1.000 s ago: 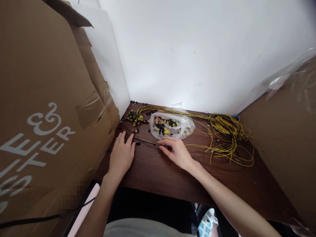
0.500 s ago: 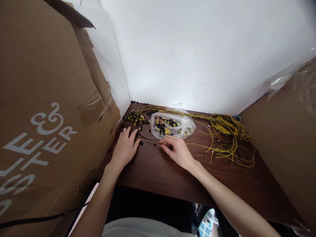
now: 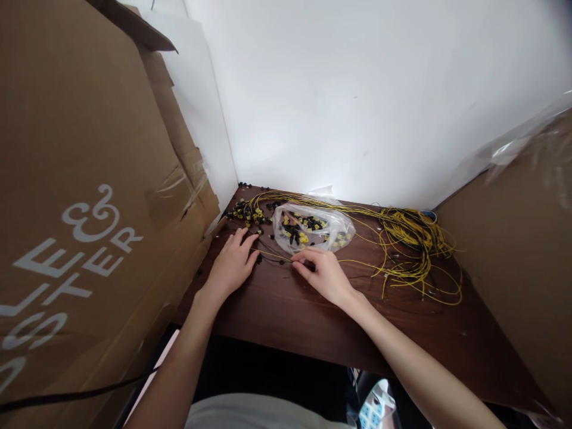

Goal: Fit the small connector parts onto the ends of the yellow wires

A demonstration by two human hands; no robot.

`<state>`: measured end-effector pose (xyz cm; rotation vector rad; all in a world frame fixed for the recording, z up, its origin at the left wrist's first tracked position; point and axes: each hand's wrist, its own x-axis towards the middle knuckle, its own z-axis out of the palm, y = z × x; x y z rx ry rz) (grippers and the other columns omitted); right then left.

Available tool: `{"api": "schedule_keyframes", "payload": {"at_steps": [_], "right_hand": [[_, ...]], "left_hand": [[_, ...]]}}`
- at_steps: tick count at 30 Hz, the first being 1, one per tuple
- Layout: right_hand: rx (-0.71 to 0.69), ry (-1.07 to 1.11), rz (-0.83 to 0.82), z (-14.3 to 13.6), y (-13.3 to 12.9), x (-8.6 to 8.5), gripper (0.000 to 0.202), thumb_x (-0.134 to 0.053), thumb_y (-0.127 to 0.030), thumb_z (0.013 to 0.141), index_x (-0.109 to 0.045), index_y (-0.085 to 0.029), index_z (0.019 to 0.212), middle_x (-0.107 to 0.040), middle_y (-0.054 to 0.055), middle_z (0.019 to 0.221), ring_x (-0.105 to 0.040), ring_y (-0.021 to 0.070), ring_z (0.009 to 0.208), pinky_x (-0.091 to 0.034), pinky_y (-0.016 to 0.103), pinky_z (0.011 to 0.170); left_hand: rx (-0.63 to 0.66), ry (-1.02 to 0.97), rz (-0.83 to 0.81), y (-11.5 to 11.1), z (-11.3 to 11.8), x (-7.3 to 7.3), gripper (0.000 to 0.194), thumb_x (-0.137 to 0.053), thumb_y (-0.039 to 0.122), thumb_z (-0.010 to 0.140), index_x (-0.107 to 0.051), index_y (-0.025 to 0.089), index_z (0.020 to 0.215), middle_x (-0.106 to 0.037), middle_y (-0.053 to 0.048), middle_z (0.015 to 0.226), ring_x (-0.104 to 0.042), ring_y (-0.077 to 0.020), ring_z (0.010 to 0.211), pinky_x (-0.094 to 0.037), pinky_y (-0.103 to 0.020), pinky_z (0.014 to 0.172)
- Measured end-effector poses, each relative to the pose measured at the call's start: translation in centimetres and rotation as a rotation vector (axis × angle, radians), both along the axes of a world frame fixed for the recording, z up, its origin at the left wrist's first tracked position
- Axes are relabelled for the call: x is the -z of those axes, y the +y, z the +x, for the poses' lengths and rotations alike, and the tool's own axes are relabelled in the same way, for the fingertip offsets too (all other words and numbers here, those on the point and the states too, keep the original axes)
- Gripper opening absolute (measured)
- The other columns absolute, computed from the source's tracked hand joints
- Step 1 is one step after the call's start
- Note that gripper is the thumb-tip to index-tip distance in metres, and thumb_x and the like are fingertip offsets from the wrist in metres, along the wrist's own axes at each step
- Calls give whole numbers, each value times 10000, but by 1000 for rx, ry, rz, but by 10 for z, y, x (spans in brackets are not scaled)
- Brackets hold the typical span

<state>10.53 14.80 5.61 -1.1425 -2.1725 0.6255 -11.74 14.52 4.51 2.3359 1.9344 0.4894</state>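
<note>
My left hand (image 3: 232, 262) lies on the brown table (image 3: 277, 310) with its fingers apart, beside a small black piece (image 3: 259, 259). My right hand (image 3: 319, 271) pinches a thin yellow wire (image 3: 272, 255) between thumb and forefinger; the wire stretches toward my left hand. Just behind my right hand lies a clear plastic bag (image 3: 281, 235) with black and yellow connectors (image 3: 295, 229). More connectors (image 3: 250, 214), at the ends of long yellow wires, are heaped at the back left. A coiled bundle of yellow wires (image 3: 406, 229) rests on the right.
A big cardboard box (image 3: 98, 149) rises along the left side, and another (image 3: 518, 238) with clear plastic stands at the right. Behind the table is a white wall (image 3: 348, 107). A black cable (image 3: 80, 396) crosses the lower left.
My left hand has shifted slightly to the right over the table. My right hand keeps its pinch at nearly the same spot. The view has moved a little.
</note>
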Motion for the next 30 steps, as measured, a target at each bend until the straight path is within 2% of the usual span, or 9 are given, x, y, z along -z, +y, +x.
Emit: {"api": "schedule_keyframes", "payload": {"at_steps": [10, 14, 17, 20, 25, 30], "right_hand": [[4, -3, 3, 3, 0, 0, 122, -526, -165, 832, -647, -179, 831, -620, 18, 761, -558, 137, 688, -404, 239, 647], [-13, -5, -1, 3, 0, 1, 115, -535, -171, 826, -649, -181, 845, -628, 19, 783, -564, 139, 690, -406, 243, 649], [-19, -3, 2, 3, -1, 1, 114, -534, -170, 825, -646, -183, 835, -628, 20, 781, -566, 142, 699, -403, 242, 648], [-23, -5, 3, 3, -1, 0, 111, -532, -168, 824, -642, -182, 822, -619, 15, 756, -555, 135, 676, -396, 236, 631], [-33, -14, -1, 2, -2, 0, 108, -534, -170, 823, -642, -184, 831, -626, 13, 773, -557, 132, 680, -395, 233, 630], [-50, -20, 6, 0, -3, 3, 111, -538, -176, 827, -647, -186, 847, -633, 18, 784, -564, 136, 692, -400, 237, 644]], "left_hand": [[97, -124, -33, -9, 3, -4, 393, -374, 294, 896, -516, 168, 1240, -402, -94, 1386, -397, -235, 1270, -344, -388, 1062], [-7, -147, 29, -8, 0, -1, 412, -365, 303, 900, -497, 137, 1252, -408, -129, 1364, -410, -241, 1256, -343, -389, 1058], [-152, -63, 48, -7, 0, 1, 457, -382, 330, 897, -467, 92, 1278, -375, -187, 1375, -356, -292, 1291, -324, -431, 1057], [-232, 71, 9, -4, 0, 1, 516, -397, 379, 894, -452, 53, 1290, -373, -229, 1374, -342, -336, 1294, -318, -458, 1048], [-219, 225, -13, 4, 1, -5, 521, -393, 421, 894, -486, 67, 1266, -421, -226, 1341, -396, -338, 1255, -322, -452, 1037], [-172, 254, -42, 16, 2, -8, 567, -396, 455, 885, -450, 68, 1295, -391, -230, 1347, -379, -360, 1256, -332, -446, 1023]]}}
